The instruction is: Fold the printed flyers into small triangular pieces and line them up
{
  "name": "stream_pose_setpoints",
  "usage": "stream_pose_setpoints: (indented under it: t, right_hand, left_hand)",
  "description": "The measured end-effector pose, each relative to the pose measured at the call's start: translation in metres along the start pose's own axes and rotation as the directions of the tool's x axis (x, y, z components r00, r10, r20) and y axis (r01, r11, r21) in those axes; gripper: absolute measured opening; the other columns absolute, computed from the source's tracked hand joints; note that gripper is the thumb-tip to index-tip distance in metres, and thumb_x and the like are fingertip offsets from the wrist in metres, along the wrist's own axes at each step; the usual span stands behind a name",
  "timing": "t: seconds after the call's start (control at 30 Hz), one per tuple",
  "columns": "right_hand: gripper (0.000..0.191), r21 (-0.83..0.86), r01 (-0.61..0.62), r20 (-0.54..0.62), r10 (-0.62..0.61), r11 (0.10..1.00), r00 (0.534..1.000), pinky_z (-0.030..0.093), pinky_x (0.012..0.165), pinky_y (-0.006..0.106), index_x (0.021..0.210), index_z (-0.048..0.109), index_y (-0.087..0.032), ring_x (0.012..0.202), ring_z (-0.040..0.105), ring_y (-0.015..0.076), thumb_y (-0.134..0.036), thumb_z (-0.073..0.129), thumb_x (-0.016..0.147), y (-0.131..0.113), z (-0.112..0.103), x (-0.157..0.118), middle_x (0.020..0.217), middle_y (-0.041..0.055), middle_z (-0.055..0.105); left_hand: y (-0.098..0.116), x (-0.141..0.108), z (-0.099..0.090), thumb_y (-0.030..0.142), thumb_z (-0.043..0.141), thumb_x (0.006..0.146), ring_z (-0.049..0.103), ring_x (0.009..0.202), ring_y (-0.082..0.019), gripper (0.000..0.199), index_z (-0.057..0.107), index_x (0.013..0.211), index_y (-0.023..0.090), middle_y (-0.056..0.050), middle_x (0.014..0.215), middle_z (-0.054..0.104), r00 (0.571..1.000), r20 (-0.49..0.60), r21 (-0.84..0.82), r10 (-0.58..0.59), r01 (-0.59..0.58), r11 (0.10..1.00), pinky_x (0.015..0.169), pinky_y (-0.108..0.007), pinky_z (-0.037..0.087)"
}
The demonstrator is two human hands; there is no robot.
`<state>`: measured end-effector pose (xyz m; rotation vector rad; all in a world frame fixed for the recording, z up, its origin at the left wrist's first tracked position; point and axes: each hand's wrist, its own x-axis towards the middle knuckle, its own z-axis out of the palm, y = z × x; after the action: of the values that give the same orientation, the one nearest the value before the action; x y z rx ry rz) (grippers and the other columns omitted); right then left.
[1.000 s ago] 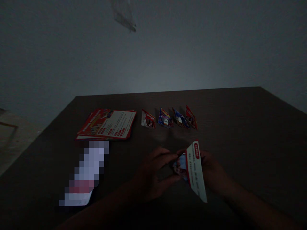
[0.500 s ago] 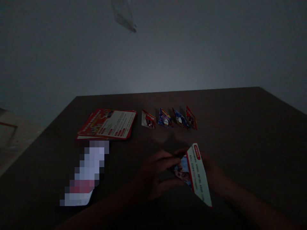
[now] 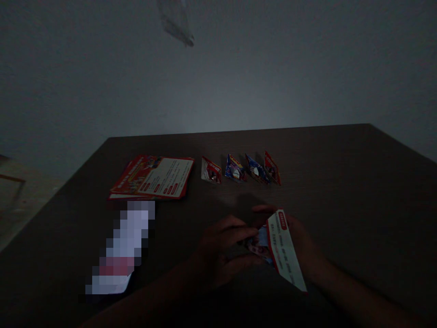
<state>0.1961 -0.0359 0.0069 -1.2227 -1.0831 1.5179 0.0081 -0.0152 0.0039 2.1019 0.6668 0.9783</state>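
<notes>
A partly folded printed paper [image 3: 287,250] is held between my two hands near the front of the table. Its pale panel with a red label faces up, and a photo part shows on its left. My left hand [image 3: 225,248] pinches the photo side between thumb and fingers. Around the right side of the paper my right hand [image 3: 300,241] is closed, its fingers partly hidden behind it. Beyond the hands stands a row of several small folded paper pieces, among them a red and white one [image 3: 211,171] and a blue one [image 3: 235,169].
A stack of red and white printed leaflets [image 3: 153,177] lies at the left of the dark wooden table [image 3: 324,155]. In front of it rests a phone [image 3: 119,250], its screen blurred by pixels. Behind is a grey wall [image 3: 273,68].
The paper has turned a little, its lower corner shifting right and its top edge dropping slightly. More fingers of my right hand show behind it. My left hand keeps its pinch.
</notes>
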Motion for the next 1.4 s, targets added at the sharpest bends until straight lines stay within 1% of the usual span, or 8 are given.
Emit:
stream_pose_setpoints:
  t: [0.1,0.4,0.57,0.83,0.97,1.13,1.3,1.4]
  right_hand:
    - [0.063,-0.004,-0.008,-0.04,0.008,1.0,0.999,0.053,0.058,0.031,0.104,0.053,-0.022,0.059,0.064,0.0187,-0.017,0.079,0.048,-0.002,0.002,-0.001,0.072,-0.0016,0.068]
    - [0.066,0.007,-0.032,-0.036,0.032,0.999,0.999,0.052,0.059,0.028,0.11,0.046,-0.022,0.062,0.064,0.0169,-0.016,0.074,0.051,-0.006,0.003,-0.002,0.077,-0.0005,0.068]
    - [0.068,0.035,-0.028,-0.028,0.029,0.999,0.999,0.052,0.057,0.026,0.109,0.047,-0.023,0.061,0.064,0.0156,-0.014,0.077,0.049,0.0,0.002,-0.001,0.078,-0.0015,0.068]
    - [0.065,0.102,-0.067,-0.04,0.071,0.993,0.997,0.052,0.055,0.024,0.108,0.051,-0.022,0.06,0.064,0.0138,-0.014,0.081,0.051,0.001,0.001,0.001,0.078,-0.0017,0.069]
    - [0.061,0.175,-0.086,-0.054,0.097,0.981,0.994,0.051,0.054,0.022,0.106,0.054,-0.022,0.06,0.064,0.0132,-0.015,0.082,0.052,0.001,0.0,0.002,0.078,-0.0018,0.069]
    - [0.065,0.085,-0.049,-0.095,0.057,0.995,0.994,0.052,0.057,0.022,0.102,0.058,-0.021,0.063,0.065,0.0139,-0.012,0.085,0.044,-0.001,-0.001,0.001,0.077,-0.0014,0.069]
    - [0.058,-0.009,0.023,-0.106,-0.024,1.0,0.994,0.053,0.056,0.026,0.104,0.062,-0.021,0.066,0.067,0.0179,-0.028,0.086,0.051,-0.001,-0.005,-0.001,0.077,0.0021,0.07]
    - [0.046,0.03,0.036,-0.115,-0.032,0.999,0.993,0.052,0.055,0.023,0.1,0.065,-0.022,0.065,0.067,0.0164,-0.036,0.082,0.06,0.0,-0.01,-0.003,0.077,0.0019,0.071]
  left_hand:
    - [0.0,0.0,0.0,0.026,0.075,0.073,0.063,0.08,-0.016,0.041,0.061,0.111,0.019,-0.007,0.094,0.064,1.0,-0.002,0.007,-0.001,0.001,1.0,0.069,-0.024,0.052]
    - [0.001,-0.001,-0.001,0.025,0.073,0.075,0.063,0.081,-0.016,0.038,0.06,0.11,0.019,-0.007,0.094,0.063,1.0,0.0,0.032,0.007,-0.007,0.999,0.068,-0.024,0.052]
    - [0.0,-0.001,0.0,0.027,0.072,0.076,0.063,0.077,-0.015,0.037,0.06,0.11,0.019,-0.007,0.092,0.063,0.999,-0.025,0.028,0.039,-0.038,0.999,0.066,-0.024,0.052]
    - [-0.001,-0.002,0.0,0.018,0.074,0.073,0.063,0.077,-0.014,0.035,0.062,0.106,0.013,-0.008,0.091,0.065,0.997,-0.05,0.02,0.059,-0.058,0.998,0.067,-0.022,0.052]
    - [-0.002,-0.002,0.002,0.014,0.076,0.071,0.064,0.077,-0.014,0.034,0.064,0.102,0.012,-0.008,0.09,0.065,0.998,-0.064,0.009,0.014,-0.013,1.0,0.066,-0.021,0.051]
    - [0.0,-0.002,0.0,0.012,0.074,0.072,0.062,0.074,-0.013,0.027,0.067,0.098,0.013,-0.006,0.086,0.065,0.992,-0.095,-0.054,-0.082,0.077,0.996,0.064,-0.021,0.049]
    - [0.002,0.0,-0.002,0.012,0.071,0.074,0.06,0.072,-0.011,0.022,0.07,0.095,0.017,-0.002,0.084,0.064,0.974,-0.089,-0.134,-0.206,0.193,0.972,0.063,-0.019,0.047]
    - [0.0,0.0,-0.002,0.013,0.07,0.074,0.06,0.073,-0.012,0.017,0.072,0.09,0.019,-0.001,0.083,0.064,0.954,-0.106,-0.181,-0.282,0.261,0.948,0.065,-0.02,0.046]
